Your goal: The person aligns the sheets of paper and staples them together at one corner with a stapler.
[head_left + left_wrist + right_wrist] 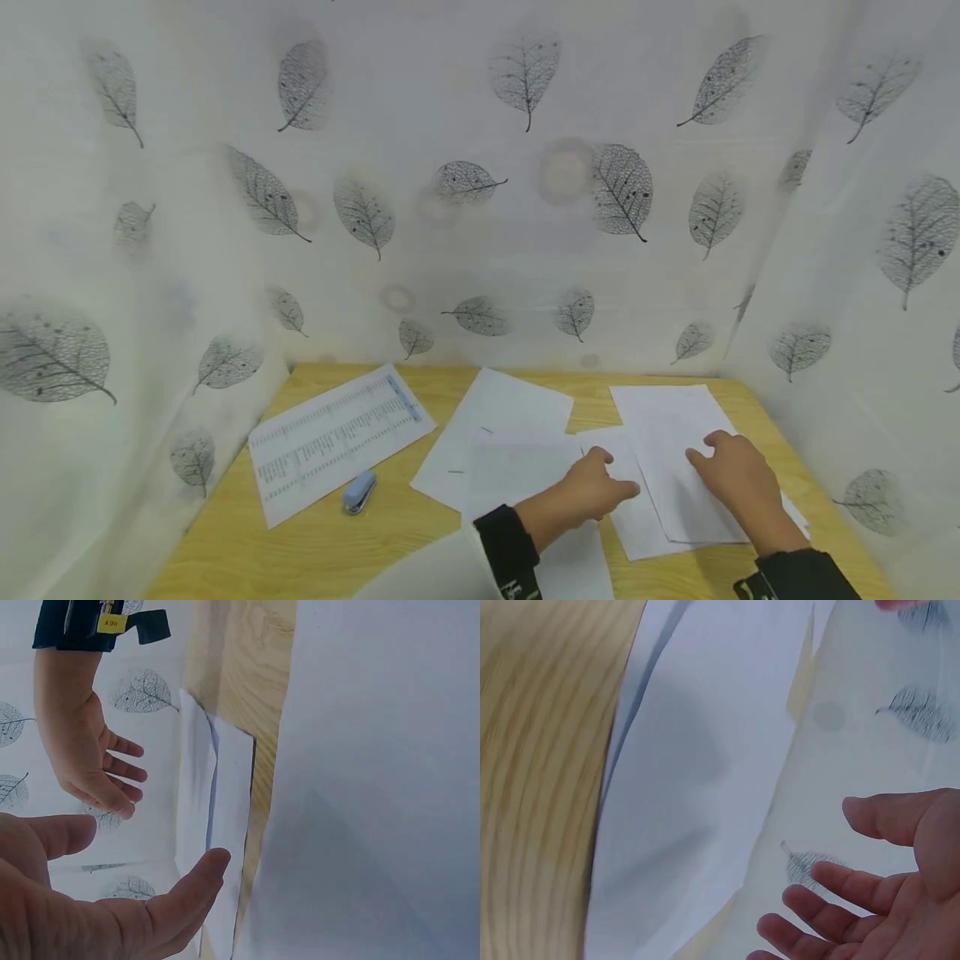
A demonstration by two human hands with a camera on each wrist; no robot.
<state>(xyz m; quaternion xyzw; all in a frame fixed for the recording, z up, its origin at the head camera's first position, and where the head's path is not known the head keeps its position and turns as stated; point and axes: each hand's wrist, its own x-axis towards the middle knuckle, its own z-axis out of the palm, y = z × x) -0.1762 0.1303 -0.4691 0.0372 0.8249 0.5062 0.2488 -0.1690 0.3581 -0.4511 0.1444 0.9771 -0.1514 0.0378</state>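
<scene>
On wood-grain table (405, 533), head view only: printed sheet (337, 437) w/ small blue stapler (359, 492) far left. Left hand (592, 492) & right hand (731, 475) relaxed, fingers spread, over thin white blank sheets (675, 475) at right. Wrist views: just palms, paper edges.

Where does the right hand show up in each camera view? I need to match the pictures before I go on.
Head view: the right hand is low right, fingers spread over the blank sheets.
Left wrist view: upper left, hanging open before the leaf-print wall.
Right wrist view: lower right, open palm and fingers beside the sheets.
Shared landmark: the yellow wooden table, also seen at and.
</scene>
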